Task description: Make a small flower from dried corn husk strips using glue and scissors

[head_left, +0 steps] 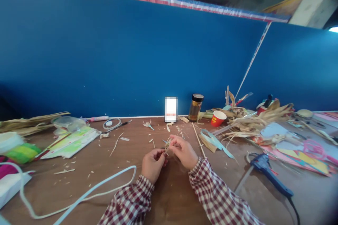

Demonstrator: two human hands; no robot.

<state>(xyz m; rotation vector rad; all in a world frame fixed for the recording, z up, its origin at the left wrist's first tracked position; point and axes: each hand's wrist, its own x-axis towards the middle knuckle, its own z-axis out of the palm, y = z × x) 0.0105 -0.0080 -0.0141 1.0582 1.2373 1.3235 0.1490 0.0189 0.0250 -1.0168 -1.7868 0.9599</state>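
Observation:
My left hand (154, 164) and my right hand (185, 152) meet over the middle of the brown table (126, 179). Between their fingertips is a small piece of dried husk (168, 144), pale and straw-coloured, its exact shape too small to make out. Both hands pinch it, the left at its lower end and the right at its upper side. Husk scraps lie on the wood around them. A thin pale stick (198, 140) lies just beyond my right hand, close to a light blue ribbon (218, 143).
A lidded jar (195, 108) and a red paper cup (218, 118) stand near the blue partition (148, 59). At right are a heap of dried husks (245, 121) and a blue glue gun (271, 174). A white cable (105, 190) loops across the left, below painted paper (72, 142).

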